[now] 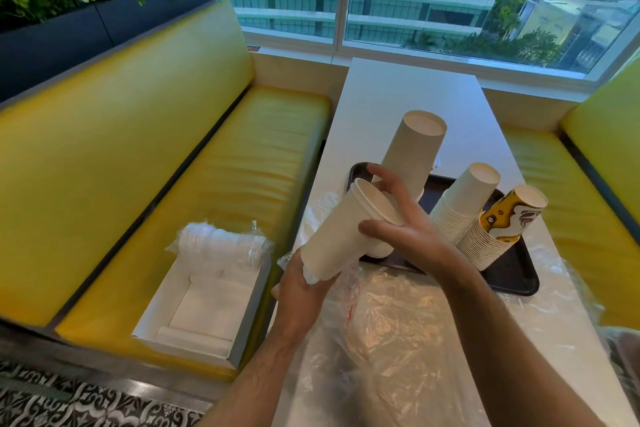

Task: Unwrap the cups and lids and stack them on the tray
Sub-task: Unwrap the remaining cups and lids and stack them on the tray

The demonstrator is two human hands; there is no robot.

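Paper cups going onto the dark tray [519, 274], over loose plastic wrap [398, 329].
The white cup stack [332, 236] hangs tilted over the tray's near edge: left hand [298, 284] grips its base, right hand [405, 222] pinches its rim. Light, crushable; best held low, gently.

A white paper cup [337, 236] is held tilted above the table, open rim toward 1 o'clock, base toward 7 o'clock. The left hand [301, 291] grips its base; the right hand [398, 218] holds its rim.

The dark tray [516, 274] lies at 1 o'clock from the cup. It carries three upside-down stacks:
- a tall white cup stack [412, 156] at the tray's 10 o'clock end;
- a shorter white stack [464, 201] at centre;
- a printed yellow-and-white stack [498, 229] at 3 o'clock, just beside the centre stack.

Wrapped clear lids [221, 246] lie on the yellow bench, at 9 o'clock from the cup.
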